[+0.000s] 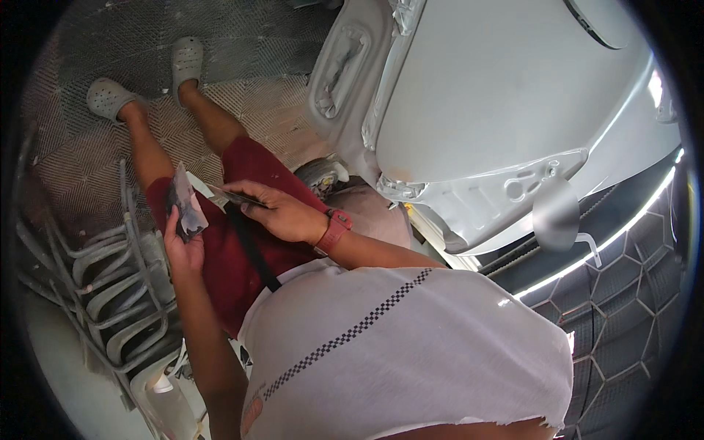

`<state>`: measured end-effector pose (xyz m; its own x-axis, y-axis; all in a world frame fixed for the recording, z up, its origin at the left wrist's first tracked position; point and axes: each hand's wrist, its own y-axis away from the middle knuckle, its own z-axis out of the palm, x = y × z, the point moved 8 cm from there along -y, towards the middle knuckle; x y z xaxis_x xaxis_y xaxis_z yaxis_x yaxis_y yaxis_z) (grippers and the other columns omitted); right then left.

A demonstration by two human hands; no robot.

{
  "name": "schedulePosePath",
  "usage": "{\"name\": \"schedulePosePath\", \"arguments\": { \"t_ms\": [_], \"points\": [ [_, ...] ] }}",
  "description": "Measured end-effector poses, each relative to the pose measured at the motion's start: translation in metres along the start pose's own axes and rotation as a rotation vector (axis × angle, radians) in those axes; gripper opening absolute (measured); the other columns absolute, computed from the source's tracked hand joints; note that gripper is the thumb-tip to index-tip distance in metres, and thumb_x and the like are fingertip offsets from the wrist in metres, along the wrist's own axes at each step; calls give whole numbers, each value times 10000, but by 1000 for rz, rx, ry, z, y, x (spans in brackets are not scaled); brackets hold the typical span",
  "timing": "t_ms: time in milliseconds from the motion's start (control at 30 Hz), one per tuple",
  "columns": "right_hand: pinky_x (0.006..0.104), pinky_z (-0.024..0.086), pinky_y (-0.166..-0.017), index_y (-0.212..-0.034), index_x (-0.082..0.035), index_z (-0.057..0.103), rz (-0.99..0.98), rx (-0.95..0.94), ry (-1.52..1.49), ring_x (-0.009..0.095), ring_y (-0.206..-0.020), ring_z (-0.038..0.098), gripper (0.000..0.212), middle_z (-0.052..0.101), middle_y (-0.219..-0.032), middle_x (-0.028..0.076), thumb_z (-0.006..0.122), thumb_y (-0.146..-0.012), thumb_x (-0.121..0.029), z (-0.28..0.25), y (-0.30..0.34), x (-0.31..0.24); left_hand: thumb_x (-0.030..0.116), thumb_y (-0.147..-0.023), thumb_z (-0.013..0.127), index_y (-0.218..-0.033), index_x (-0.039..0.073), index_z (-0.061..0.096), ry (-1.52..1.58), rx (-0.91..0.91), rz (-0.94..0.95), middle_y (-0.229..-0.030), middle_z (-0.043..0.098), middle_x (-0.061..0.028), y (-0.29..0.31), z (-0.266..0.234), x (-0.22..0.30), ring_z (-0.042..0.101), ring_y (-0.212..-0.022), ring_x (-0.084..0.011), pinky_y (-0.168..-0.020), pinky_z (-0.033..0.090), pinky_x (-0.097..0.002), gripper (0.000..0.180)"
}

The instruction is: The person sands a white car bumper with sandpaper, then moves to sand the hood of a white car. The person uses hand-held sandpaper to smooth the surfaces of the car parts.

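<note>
Holding a smeared flat plate [192,210] left of frame centre, the left hand [188,251] is showing a closed grip; the right hand [288,215] is pinching a thin flat tool [244,197] nearby.

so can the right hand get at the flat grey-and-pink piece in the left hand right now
Probably yes: the right hand is close to the flat grey-and-pink piece, and nothing seems to block the gap. It holds a thin dark flat tool, so its grip looks occupied.
</note>
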<state>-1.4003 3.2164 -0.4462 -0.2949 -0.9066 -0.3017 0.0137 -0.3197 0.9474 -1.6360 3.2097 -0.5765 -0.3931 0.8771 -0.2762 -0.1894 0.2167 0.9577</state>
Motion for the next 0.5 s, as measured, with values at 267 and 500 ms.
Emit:
{"name": "schedulePosePath", "arguments": {
  "t_ms": [267,500],
  "points": [
    [332,400,-1148,-1513,-82,513,24,8,-31,213,-1324,564,523,612,-1409,141,535,-996,-10,-19,-9,12,171,-1035,659,-1414,-17,574,56,-4,-28,-1358,679,-126,-12,10,-16,685,-1216,-219,-982,593,-343,431],
    [298,419,-1078,-1517,-68,488,86,-4,-93,160,-1201,569,481,632,-1304,85,509,-1037,-51,-29,-14,3,155,-1043,643,-1425,-20,564,129,-69,-28,-1383,664,-133,-22,16,-23,665,-1254,-223,-1024,578,-347,428]
  ]
}}
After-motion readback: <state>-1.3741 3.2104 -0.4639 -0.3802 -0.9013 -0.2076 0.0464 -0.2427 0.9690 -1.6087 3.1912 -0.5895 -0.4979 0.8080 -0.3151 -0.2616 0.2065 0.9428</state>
